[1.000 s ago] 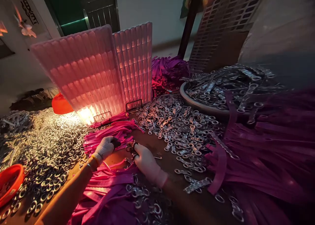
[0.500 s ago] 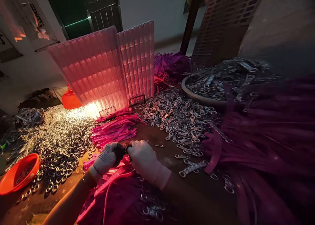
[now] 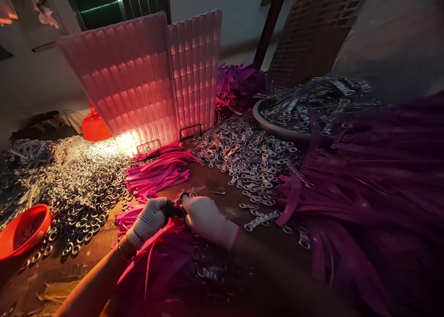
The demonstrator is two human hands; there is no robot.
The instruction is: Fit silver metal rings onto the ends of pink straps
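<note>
My left hand (image 3: 150,219), in a white dotted glove with darkened fingertips, meets my right hand (image 3: 210,220), in a plain white glove, above the table. Both are closed, fingertips together around a small dark piece with a ring-like end (image 3: 183,196); its kind is hidden by the fingers. Beneath them spread magenta fabric strips (image 3: 156,257), and a flatter bundle of magenta strips (image 3: 157,171) lies just beyond. Past my right hand, a loose metal piece with ringed ends (image 3: 262,220) rests on the table beside other such pieces.
Metal ringed pieces heap up at left (image 3: 86,187) and centre right (image 3: 243,150). A basin (image 3: 268,128) holds more. An orange-red bowl (image 3: 38,231) stands at left. Two ribbed translucent panels (image 3: 121,76) stand upright before a red lamp (image 3: 95,125). Dark magenta strips (image 3: 364,183) cover the right side.
The view has shifted slightly, so the surroundings sit higher and more to the left. My hands stay together, with the left fingers turned a little and the right hand slightly raised.
</note>
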